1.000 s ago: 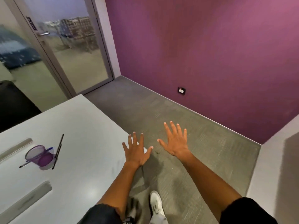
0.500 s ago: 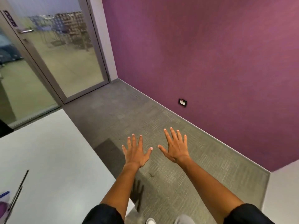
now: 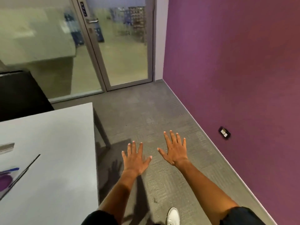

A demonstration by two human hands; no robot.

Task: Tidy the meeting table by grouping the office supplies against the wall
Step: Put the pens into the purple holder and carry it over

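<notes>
Both hands are held out palm down over the carpet [image 3: 162, 111] at lower centre of the frame, fingers straight and spread, holding nothing: left hand [image 3: 135, 159] just beside right hand [image 3: 175, 151], not touching. The white table [image 3: 56, 143] fills the lower left. At its far left edge lie a purple cup [image 3: 4, 181], a blue pen [image 3: 11, 170] and a dark stick [image 3: 30, 164], partly cut off. The purple wall [image 3: 235, 70] occupies the right.

Two spread hands, left [image 3: 135, 161] and right [image 3: 175, 151], at six o'clock; one white table [image 3: 53, 159] at eight; one wall socket [image 3: 224, 133] at three; one white shoe [image 3: 173, 215] at six.
</notes>
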